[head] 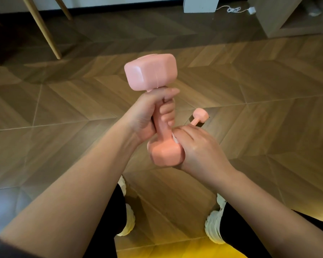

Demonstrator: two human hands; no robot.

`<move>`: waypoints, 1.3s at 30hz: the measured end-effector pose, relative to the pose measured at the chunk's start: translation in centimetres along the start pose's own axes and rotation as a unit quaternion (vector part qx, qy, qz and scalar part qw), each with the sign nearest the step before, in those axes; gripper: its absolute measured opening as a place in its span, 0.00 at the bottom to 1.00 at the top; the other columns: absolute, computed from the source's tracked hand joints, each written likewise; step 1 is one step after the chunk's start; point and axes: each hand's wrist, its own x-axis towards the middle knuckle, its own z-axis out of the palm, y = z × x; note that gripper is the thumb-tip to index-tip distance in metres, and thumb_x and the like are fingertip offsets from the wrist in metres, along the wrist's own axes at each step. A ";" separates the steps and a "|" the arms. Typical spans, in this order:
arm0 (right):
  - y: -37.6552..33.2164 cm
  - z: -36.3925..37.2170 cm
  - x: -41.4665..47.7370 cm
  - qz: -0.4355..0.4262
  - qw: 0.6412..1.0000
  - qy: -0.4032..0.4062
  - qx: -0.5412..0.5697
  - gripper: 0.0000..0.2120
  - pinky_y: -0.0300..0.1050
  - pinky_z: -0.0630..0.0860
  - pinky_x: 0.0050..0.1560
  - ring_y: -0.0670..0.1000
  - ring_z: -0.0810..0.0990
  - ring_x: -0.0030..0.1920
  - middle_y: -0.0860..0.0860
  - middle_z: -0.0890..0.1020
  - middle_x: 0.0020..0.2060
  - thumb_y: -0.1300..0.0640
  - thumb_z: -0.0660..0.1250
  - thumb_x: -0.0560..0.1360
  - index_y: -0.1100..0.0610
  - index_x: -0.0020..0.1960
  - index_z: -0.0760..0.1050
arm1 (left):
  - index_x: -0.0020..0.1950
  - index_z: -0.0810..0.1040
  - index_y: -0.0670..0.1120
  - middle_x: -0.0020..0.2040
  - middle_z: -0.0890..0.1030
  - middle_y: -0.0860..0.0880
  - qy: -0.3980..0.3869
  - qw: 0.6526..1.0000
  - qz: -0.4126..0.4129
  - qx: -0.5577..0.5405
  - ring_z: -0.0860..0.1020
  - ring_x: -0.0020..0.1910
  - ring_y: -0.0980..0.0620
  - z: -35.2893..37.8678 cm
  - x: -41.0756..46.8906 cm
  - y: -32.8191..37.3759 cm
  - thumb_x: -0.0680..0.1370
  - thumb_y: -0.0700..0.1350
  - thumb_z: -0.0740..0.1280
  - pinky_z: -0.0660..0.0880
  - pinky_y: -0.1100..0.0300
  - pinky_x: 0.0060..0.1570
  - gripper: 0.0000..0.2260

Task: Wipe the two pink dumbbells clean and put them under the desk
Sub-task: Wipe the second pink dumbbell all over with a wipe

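One dumbbell [151, 71] near-upright (slight tilt): left hand [147, 116] grips middle, right hand [199, 148] clasps bottom.

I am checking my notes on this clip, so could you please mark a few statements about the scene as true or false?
1. The left hand grips the handle of a pink dumbbell. True.
2. The right hand hangs idle. False: it holds a white wipe against that dumbbell's lower head.
3. Both dumbbells are held. False: the second dumbbell lies on the floor, beyond the right hand.
4. A white cable lies on the floor. True.
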 end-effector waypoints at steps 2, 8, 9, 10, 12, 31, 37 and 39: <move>0.1 -0.2 0.0 0.016 1.000 -0.002 0.001 0.18 0.46 0.69 0.42 0.60 0.78 0.37 0.55 0.80 0.37 0.60 0.79 0.58 0.62 0.44 0.78 | 0.35 0.71 0.47 0.27 0.70 0.50 0.034 0.999 0.019 0.034 0.68 0.25 0.54 -0.1 0.2 -0.4 0.74 0.43 0.69 0.68 0.59 0.32 0.10; 0.7 -0.8 0.3 0.042 0.999 0.014 0.019 0.19 0.42 0.65 0.41 0.58 0.80 0.39 0.54 0.81 0.40 0.56 0.80 0.60 0.61 0.47 0.78 | 0.53 0.70 0.46 0.38 0.72 0.49 0.129 0.989 -0.015 0.065 0.72 0.33 0.54 0.3 0.8 -1.5 0.75 0.43 0.72 0.74 0.57 0.37 0.12; 0.6 -0.9 0.3 0.038 0.999 0.015 0.019 0.20 0.42 0.65 0.41 0.58 0.80 0.39 0.54 0.81 0.40 0.56 0.81 0.60 0.61 0.47 0.78 | 0.51 0.70 0.47 0.38 0.71 0.49 0.142 0.988 -0.020 0.052 0.72 0.32 0.53 0.4 0.9 -1.5 0.76 0.42 0.71 0.73 0.57 0.36 0.11; 0.5 -0.9 0.3 0.034 0.999 0.014 0.016 0.21 0.42 0.65 0.41 0.58 0.80 0.39 0.54 0.81 0.40 0.57 0.82 0.59 0.61 0.47 0.78 | 0.49 0.70 0.47 0.36 0.71 0.49 0.151 0.987 -0.026 0.043 0.71 0.31 0.53 0.4 0.9 -1.5 0.76 0.42 0.71 0.72 0.58 0.34 0.10; -0.1 -0.7 0.2 0.029 0.999 0.013 0.017 0.22 0.41 0.64 0.40 0.57 0.80 0.38 0.54 0.81 0.39 0.57 0.82 0.57 0.62 0.46 0.78 | 0.44 0.71 0.47 0.32 0.70 0.50 0.146 0.988 -0.031 0.033 0.69 0.28 0.54 0.4 0.8 -1.3 0.76 0.43 0.71 0.69 0.59 0.30 0.09; 1.1 -1.9 -0.3 0.190 0.948 -0.137 0.216 0.11 0.32 0.65 0.35 0.43 0.74 0.33 0.47 0.78 0.34 0.63 0.70 0.76 0.46 0.43 0.81 | 0.30 0.66 0.49 0.23 0.64 0.52 0.162 0.982 -0.059 0.077 0.62 0.22 0.53 -1.1 -0.2 -0.6 0.77 0.43 0.67 0.62 0.62 0.26 0.17; 2.3 -3.3 0.8 0.397 0.826 -0.056 0.396 0.12 0.61 0.78 0.43 0.53 0.74 0.35 0.69 0.76 0.40 0.59 0.68 0.71 0.70 0.42 0.73 | 0.33 0.68 0.47 0.23 0.66 0.50 0.195 0.963 -0.061 0.178 0.62 0.23 0.52 -1.7 -1.3 -2.0 0.75 0.41 0.69 0.58 0.60 0.27 0.14; 3.0 -4.5 1.3 0.445 0.763 0.035 0.468 0.10 0.67 0.76 0.58 0.65 0.82 0.47 0.70 0.79 0.51 0.63 0.66 0.73 0.71 0.47 0.77 | 0.31 0.69 0.46 0.23 0.68 0.49 0.197 0.952 -0.056 0.227 0.64 0.22 0.52 -1.8 -1.7 -2.5 0.73 0.40 0.69 0.58 0.61 0.26 0.14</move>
